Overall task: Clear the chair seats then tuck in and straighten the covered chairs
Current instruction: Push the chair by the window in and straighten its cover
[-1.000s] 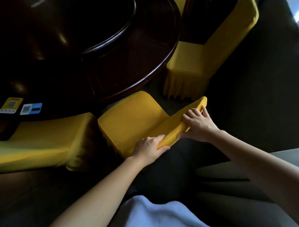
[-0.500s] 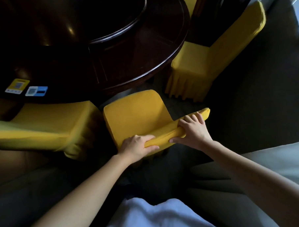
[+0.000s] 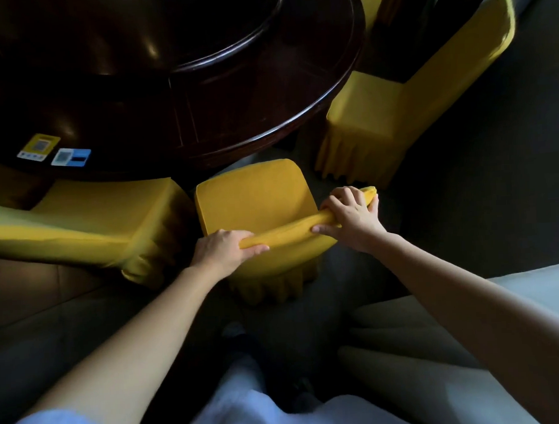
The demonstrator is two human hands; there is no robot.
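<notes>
Chair back (image 3: 285,232) gripped by both hands, fingers (image 3: 342,202) curled over top

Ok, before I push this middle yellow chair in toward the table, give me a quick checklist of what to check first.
1. Both hands on the backrest top: ok. Left hand and right hand each wrap the top edge of the middle chair.
2. Seat clear: ok, nothing lies on it.
3. Gap to the left chair: not ok, their seat corners look almost touching.
4. Room on the right: ok, open floor shows before the right chair.
5. Chair square to the round table: not ok, the backrest runs at a slant.
6. Space under the table edge: cannot tell, too dark.
</notes>
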